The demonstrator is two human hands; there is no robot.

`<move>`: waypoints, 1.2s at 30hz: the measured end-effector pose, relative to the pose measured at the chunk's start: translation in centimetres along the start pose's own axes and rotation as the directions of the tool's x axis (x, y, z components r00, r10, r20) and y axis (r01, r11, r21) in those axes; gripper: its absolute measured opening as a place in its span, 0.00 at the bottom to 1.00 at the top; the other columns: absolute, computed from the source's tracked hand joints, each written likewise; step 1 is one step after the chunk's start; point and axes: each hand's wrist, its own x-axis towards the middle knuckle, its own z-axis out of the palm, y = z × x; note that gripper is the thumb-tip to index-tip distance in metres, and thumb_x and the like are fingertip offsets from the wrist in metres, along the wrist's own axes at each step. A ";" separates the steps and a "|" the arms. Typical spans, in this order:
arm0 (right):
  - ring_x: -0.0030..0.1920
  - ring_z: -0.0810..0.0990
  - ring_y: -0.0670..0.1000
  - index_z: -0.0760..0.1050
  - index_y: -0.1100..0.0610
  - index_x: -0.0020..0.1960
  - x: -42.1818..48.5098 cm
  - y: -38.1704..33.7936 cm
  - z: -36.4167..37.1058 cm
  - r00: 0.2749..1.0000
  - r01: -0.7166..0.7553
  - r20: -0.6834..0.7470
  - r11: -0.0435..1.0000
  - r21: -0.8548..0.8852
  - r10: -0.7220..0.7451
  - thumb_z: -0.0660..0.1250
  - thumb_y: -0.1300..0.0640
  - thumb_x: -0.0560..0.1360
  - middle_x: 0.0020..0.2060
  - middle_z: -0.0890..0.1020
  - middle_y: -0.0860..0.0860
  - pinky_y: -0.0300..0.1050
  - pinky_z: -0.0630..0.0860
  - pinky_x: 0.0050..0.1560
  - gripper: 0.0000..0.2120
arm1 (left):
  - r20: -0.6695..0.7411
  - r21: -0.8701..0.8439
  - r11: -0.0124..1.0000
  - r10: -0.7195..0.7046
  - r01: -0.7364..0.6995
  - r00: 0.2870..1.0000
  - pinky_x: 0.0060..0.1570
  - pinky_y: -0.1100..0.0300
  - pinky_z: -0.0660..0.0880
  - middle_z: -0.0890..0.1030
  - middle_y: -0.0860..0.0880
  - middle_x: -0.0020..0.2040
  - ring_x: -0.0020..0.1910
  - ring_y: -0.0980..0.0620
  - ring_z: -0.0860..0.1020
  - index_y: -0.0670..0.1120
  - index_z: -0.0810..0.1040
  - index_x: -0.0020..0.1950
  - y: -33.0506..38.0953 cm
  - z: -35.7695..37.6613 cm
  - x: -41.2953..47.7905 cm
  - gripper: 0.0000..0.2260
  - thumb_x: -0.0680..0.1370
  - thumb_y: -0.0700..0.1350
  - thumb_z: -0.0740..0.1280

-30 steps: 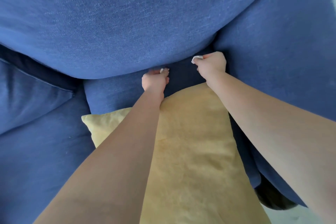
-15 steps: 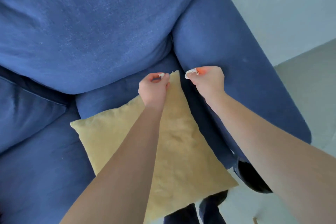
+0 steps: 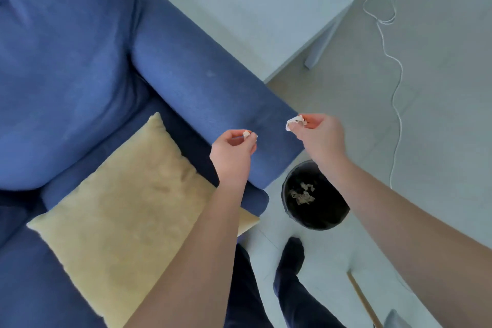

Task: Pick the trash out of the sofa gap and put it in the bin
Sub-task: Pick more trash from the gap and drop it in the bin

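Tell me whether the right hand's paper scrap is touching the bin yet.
Apart. The head view shows the paper scrap pinched in the right hand, held up near the sofa armrest, with floor visible between it and the black bin.

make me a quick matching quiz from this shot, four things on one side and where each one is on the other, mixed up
Things:
1. yellow cushion
2. black bin
3. white cable
4. larger paper scrap

Places:
A. pinched in the right hand
B. on the floor beside the end of the sofa arm
C. lying on the sofa seat
D. looped and trailing across the floor, right of the white side table

Pairs: 1-C, 2-B, 3-D, 4-A
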 end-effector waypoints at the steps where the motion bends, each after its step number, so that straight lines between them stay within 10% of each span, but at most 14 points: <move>1: 0.39 0.83 0.58 0.86 0.62 0.48 -0.1 1.2 -1.7 1.000 -0.012 -0.021 1.000 0.003 0.012 0.79 0.55 0.71 0.44 0.88 0.62 0.44 0.77 0.40 0.11 | 0.022 0.024 1.000 -0.006 0.005 1.000 0.50 0.58 0.85 0.89 0.55 0.40 0.41 0.54 0.89 0.50 0.87 0.45 -0.6 1.2 -1.1 0.04 0.74 0.47 0.79; 9: 0.42 0.85 0.49 0.87 0.51 0.58 -1.6 11.4 -10.1 0.987 -0.147 -0.077 0.988 -0.040 0.144 0.80 0.55 0.73 0.37 0.83 0.40 0.42 0.77 0.50 0.13 | 0.152 0.293 0.956 -0.061 0.014 0.986 0.40 0.67 0.78 0.88 0.57 0.37 0.39 0.58 0.87 0.51 0.87 0.43 -7.1 8.8 -8.4 0.05 0.72 0.50 0.78; 14: 0.49 0.87 0.56 0.86 0.48 0.42 -2.6 17.4 -11.3 0.961 -0.276 -0.025 0.956 -0.098 0.274 0.77 0.60 0.73 0.37 0.86 0.47 0.43 0.76 0.50 0.06 | 0.179 0.430 0.899 -0.177 0.085 0.968 0.51 0.54 0.85 0.89 0.50 0.44 0.48 0.48 0.88 0.46 0.88 0.51 -12.7 11.5 -10.1 0.08 0.74 0.47 0.78; 21: 0.49 0.86 0.61 0.89 0.62 0.46 -3.2 23.4 -10.3 0.915 -0.395 0.042 0.912 -0.107 0.402 0.71 0.61 0.76 0.43 0.89 0.61 0.50 0.81 0.55 0.08 | 0.145 0.513 0.843 -0.267 0.159 0.953 0.50 0.52 0.87 0.87 0.53 0.41 0.44 0.49 0.88 0.46 0.87 0.54 -17.3 13.6 -10.5 0.10 0.74 0.45 0.79; 27: 0.67 0.82 0.63 0.73 0.64 0.78 -3.1 25.7 -9.6 0.863 -0.472 0.135 0.872 -0.130 0.487 0.76 0.58 0.76 0.69 0.82 0.61 0.57 0.78 0.70 0.33 | 0.202 0.516 0.829 -0.362 0.216 0.910 0.61 0.51 0.83 0.86 0.50 0.57 0.56 0.48 0.86 0.48 0.84 0.68 -19.0 14.1 -9.6 0.23 0.73 0.45 0.80; 36: 0.65 0.83 0.64 0.73 0.60 0.78 -3.5 25.4 -9.8 0.874 -0.447 0.154 0.886 -0.122 0.461 0.74 0.58 0.78 0.73 0.79 0.59 0.59 0.78 0.70 0.30 | 0.174 0.580 0.791 -0.357 0.198 0.918 0.60 0.52 0.84 0.84 0.53 0.54 0.55 0.52 0.85 0.51 0.84 0.67 -18.4 12.3 -9.7 0.20 0.75 0.45 0.78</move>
